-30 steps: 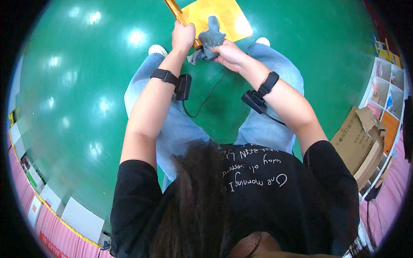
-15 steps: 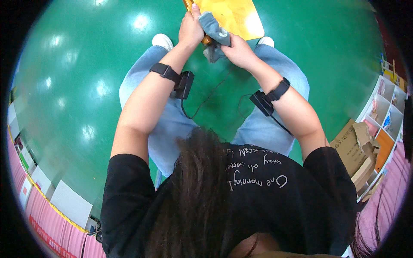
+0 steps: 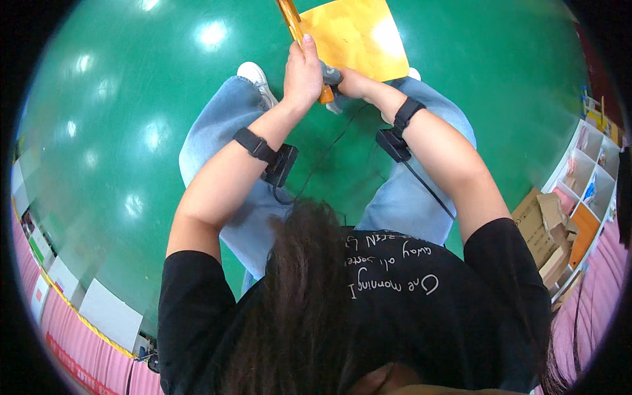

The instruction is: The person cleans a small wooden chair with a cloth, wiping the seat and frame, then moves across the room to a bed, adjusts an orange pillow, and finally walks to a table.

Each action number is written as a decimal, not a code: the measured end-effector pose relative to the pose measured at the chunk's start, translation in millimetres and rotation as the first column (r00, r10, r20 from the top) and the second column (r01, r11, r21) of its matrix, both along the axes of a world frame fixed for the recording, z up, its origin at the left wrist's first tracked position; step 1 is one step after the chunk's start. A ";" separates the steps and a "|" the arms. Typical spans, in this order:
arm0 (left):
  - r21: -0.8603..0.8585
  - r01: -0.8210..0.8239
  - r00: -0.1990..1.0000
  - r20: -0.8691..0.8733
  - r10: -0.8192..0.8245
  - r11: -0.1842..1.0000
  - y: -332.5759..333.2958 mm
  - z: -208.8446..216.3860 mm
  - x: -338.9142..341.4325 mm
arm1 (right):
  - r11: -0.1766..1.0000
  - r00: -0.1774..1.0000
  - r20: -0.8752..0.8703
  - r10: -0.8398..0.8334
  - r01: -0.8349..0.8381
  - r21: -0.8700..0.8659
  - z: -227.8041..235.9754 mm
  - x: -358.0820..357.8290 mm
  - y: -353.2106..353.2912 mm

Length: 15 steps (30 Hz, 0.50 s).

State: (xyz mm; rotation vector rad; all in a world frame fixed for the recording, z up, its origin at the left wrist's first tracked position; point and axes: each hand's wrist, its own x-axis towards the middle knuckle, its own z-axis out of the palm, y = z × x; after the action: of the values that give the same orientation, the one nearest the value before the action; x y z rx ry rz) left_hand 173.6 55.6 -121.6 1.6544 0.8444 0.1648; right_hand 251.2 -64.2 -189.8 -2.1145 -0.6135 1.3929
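Note:
My left hand (image 3: 304, 74) is wrapped round a shiny orange-brown bar (image 3: 289, 18), which runs from the top edge down to a blunt end below my fingers. Against the bar's lower part, my right hand (image 3: 356, 84) grips a bunched grey-blue cloth (image 3: 331, 74). A loose piece of the cloth hangs below the bar's end. Just beyond both hands is a flat, shiny yellow panel (image 3: 355, 38), cut off by the top edge; whether it joins the bar I cannot tell. My fingers hide part of the bar and much of the cloth.
Green glossy floor (image 3: 131, 85) spreads all round my legs. Black straps with small boxes (image 3: 280, 164) sit on both forearms, with cables hanging between my knees. To the right stand a torn cardboard box (image 3: 536, 224) and white shelving (image 3: 586, 171). White boards (image 3: 110, 313) lean at lower left.
Both hands have come nearer to me along with the bar, and more of its length shows. The cloth, spread out before, is now bunched lower at the bar's near end.

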 end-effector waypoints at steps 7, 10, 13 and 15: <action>-0.049 -0.030 0.999 0.030 0.032 0.998 3.8 -20.4 -2.0 | 0.983 0.978 -0.120 -0.168 0.175 0.051 12.1 -12.2 0.5; 0.002 -0.039 0.998 0.045 0.039 0.999 4.2 -22.1 -3.8 | 0.973 0.950 -0.214 -0.226 0.232 0.004 38.0 -18.6 -5.8; 0.107 0.031 0.999 0.039 -0.035 0.994 2.8 -20.7 7.3 | 0.882 0.829 -0.371 -0.419 0.468 0.050 53.2 -13.1 -35.2; 0.134 0.037 0.997 0.058 -0.046 0.990 9.2 -26.8 10.8 | 0.883 0.859 -0.297 -0.416 0.460 0.095 75.0 -10.8 -48.8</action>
State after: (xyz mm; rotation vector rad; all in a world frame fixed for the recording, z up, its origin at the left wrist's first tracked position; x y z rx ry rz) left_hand 184.4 64.8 -148.4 1.7808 0.7660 0.2456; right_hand 240.4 -113.0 -114.8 -1.7483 -0.1125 1.2818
